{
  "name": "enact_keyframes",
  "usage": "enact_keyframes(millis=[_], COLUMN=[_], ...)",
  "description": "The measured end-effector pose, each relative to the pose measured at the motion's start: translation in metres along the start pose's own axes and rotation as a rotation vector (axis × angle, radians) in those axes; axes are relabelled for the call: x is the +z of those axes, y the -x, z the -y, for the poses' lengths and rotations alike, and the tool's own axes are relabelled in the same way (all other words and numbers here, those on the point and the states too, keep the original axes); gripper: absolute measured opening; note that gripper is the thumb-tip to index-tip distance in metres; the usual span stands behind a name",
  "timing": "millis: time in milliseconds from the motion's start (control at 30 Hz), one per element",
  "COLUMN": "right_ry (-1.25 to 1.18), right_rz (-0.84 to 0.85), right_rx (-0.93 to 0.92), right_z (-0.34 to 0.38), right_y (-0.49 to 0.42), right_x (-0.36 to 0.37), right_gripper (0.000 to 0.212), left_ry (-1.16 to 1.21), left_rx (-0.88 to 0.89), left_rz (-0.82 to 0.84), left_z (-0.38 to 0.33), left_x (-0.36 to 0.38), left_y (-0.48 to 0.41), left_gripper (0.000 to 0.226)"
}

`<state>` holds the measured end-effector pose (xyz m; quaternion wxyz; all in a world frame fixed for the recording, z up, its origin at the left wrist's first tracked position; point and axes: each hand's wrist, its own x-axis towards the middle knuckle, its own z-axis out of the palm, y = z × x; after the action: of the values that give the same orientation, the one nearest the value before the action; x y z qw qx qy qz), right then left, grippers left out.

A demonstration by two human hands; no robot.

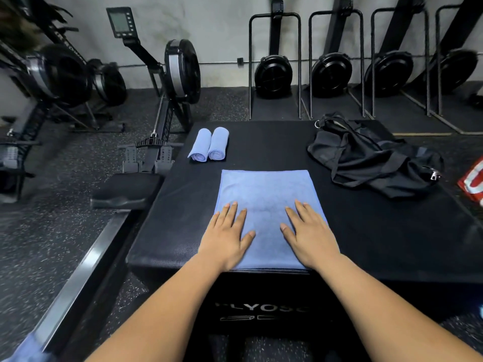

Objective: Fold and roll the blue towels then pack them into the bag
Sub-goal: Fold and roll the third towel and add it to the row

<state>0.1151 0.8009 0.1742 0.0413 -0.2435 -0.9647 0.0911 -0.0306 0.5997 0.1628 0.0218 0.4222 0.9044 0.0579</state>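
A blue towel (266,189) lies flat and folded on the black padded box (261,150), reaching its near edge. My left hand (226,236) presses flat on the towel's near left part, fingers straight and spread. My right hand (309,233) presses flat on its near right part in the same way. Two rolled blue towels (209,145) lie side by side at the box's far left. A crumpled black bag (366,155) with straps and a zipper rests on the far right of the box.
A rowing machine (167,82) with its rail and seat (125,189) stands close on the left of the box. More rowers are stored upright along the back wall. A red and white object (473,181) pokes in at the right edge.
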Motion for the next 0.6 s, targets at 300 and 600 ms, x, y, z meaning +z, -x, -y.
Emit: enact_keyframes(millis=[300,600], right_ry=[0.084,-0.181], right_rz=[-0.083,-0.328], right_rx=[-0.155,0.193], right_z=[-0.025,-0.072], right_y=[0.041,0.076], right_x=[0.001,-0.007], right_gripper=[0.073,0.041], left_ry=[-0.031,0.020], left_rx=[0.143,0.233], left_rz=[0.025,0.039], left_z=[0.005,-0.033], left_x=[0.001,-0.008], left_y=[0.026,0.026], left_gripper=[0.077,0.072])
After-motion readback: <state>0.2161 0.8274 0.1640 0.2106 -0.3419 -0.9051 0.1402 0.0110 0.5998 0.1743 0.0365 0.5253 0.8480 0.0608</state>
